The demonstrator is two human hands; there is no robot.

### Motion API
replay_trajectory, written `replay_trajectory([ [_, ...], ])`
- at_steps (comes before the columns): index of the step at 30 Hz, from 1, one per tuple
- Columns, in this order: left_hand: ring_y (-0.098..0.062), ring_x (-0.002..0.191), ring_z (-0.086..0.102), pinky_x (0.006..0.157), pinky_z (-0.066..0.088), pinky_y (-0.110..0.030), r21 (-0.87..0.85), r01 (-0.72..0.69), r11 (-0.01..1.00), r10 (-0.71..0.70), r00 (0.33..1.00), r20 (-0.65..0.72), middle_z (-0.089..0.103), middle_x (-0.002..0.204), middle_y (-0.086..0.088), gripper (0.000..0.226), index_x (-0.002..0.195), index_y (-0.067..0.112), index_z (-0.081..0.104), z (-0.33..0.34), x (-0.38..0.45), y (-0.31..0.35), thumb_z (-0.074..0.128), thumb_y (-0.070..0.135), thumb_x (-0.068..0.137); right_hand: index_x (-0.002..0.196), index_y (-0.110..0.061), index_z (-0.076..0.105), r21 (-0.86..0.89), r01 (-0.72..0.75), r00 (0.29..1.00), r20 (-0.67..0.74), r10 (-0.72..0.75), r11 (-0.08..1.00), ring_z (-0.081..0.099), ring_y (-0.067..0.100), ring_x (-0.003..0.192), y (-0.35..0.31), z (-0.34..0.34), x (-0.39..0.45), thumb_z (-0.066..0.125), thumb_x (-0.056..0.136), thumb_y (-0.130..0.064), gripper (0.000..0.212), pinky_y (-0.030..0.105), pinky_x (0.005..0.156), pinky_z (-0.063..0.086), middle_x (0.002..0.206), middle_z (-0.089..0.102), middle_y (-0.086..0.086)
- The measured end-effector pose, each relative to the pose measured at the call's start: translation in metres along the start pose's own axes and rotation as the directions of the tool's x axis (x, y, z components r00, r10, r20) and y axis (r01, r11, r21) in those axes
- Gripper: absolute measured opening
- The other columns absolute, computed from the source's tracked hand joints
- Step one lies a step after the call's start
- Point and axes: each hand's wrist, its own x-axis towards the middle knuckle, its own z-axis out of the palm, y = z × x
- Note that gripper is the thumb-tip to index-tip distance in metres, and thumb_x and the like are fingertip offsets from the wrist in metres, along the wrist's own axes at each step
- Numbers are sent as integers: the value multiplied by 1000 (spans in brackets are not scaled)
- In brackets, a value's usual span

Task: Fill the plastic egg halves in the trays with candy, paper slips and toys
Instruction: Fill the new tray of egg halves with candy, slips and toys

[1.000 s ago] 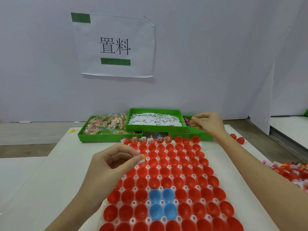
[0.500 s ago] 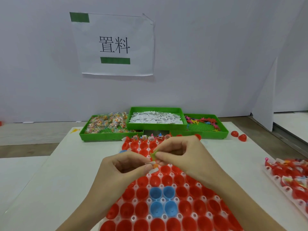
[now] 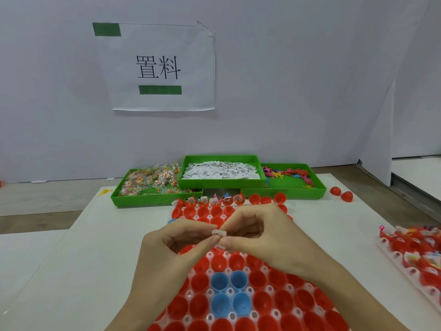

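A clear tray (image 3: 269,289) of red egg halves, with several blue halves (image 3: 230,295) near its middle, lies in front of me. The far row (image 3: 214,201) holds candy, slips and toys. Above the tray my left hand (image 3: 176,244) and my right hand (image 3: 260,235) meet fingertip to fingertip. Both pinch a small white paper slip (image 3: 219,233) with a bit of green showing behind it. At the back stand three green bins: candy (image 3: 152,180), paper slips (image 3: 222,172), toys (image 3: 290,175).
A second tray (image 3: 415,256) of filled red halves lies at the right edge. Two loose red halves (image 3: 341,193) sit right of the toy bin. A paper sign (image 3: 157,68) hangs on the white wall. The white table ends at the left over a brown floor.
My right hand came back from the toy bin to meet my left hand over the tray. The pinched items now sit lower, with a white slip showing between the fingertips.
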Motion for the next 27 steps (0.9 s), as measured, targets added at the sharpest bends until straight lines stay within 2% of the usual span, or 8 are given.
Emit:
replay_trajectory([
  [5, -16, 97, 75, 84, 59, -23, 109, -156, 982, 151, 987, 49, 76, 102, 7, 24, 111, 22, 78, 24, 18, -1, 77, 13, 89, 99, -25, 80, -14, -35, 999, -38, 35, 999, 77, 13, 88, 6, -29, 2, 84, 84, -23, 15, 25, 86, 60, 92, 80, -2],
  [8, -2, 101, 68, 87, 52, -15, 273, -199, 941, 163, 975, 151, 73, 107, 18, 21, 118, 23, 74, 38, 42, -4, 61, 28, 102, 92, -26, 82, -50, -82, 975, -213, 70, 995, 76, 9, 84, 18, -54, 4, 85, 82, -27, 11, 17, 77, 59, 88, 79, -6],
  [10, 2, 110, 54, 100, 44, -20, 475, -303, 826, 113, 915, 387, 68, 118, 21, 43, 124, 24, 71, 48, 59, -9, 41, 49, 105, 93, -23, 81, -49, -110, 937, -338, 87, 993, 76, 11, 83, 31, -70, 6, 85, 82, -23, 11, 22, 77, 61, 87, 79, -4],
  [11, -2, 120, 48, 107, 39, -24, 562, -367, 742, 58, 869, 491, 65, 128, 20, 55, 131, 26, 67, 52, 67, -13, 31, 57, 103, 94, -21, 81, -50, -123, 918, -385, 94, 991, 76, 13, 82, 38, -76, 6, 84, 83, -21, 12, 26, 80, 62, 87, 79, -3],
  [14, -9, 140, 31, 118, 25, -34, 681, -513, 523, -59, 775, 629, 51, 151, 16, 70, 148, 27, 52, 65, 82, -29, 15, 64, 102, 95, -21, 80, -102, -148, 873, -480, 82, 984, 75, 12, 80, 57, -85, 8, 83, 85, -17, 12, 30, 82, 62, 85, 79, -4],
  [17, -13, 142, 29, 118, 21, -37, 702, -564, 435, -90, 748, 657, 50, 152, 16, 73, 151, 27, 48, 72, 87, -42, 8, 64, 103, 93, -24, 79, -188, -149, 859, -512, 32, 971, 74, 6, 79, 67, -85, 12, 82, 85, -19, 10, 26, 80, 61, 83, 78, -10],
  [20, -14, 141, 30, 116, 23, -39, 712, -563, 419, -80, 758, 647, 49, 152, 18, 75, 150, 28, 49, 74, 86, -48, 4, 63, 102, 92, -24, 80, -218, -133, 859, -511, 3, 967, 72, 2, 81, 71, -81, 20, 83, 85, -20, 9, 21, 79, 59, 83, 77, -11],
  [27, -19, 137, 33, 113, 27, -44, 726, -582, 368, -95, 753, 652, 50, 145, 15, 72, 146, 26, 52, 76, 82, -46, 6, 61, 104, 91, -22, 81, -416, -156, 922, -387, -19, 896, 70, 0, 78, 67, -71, 65, 83, 85, -23, 7, 14, 75, 55, 82, 76, -10],
])
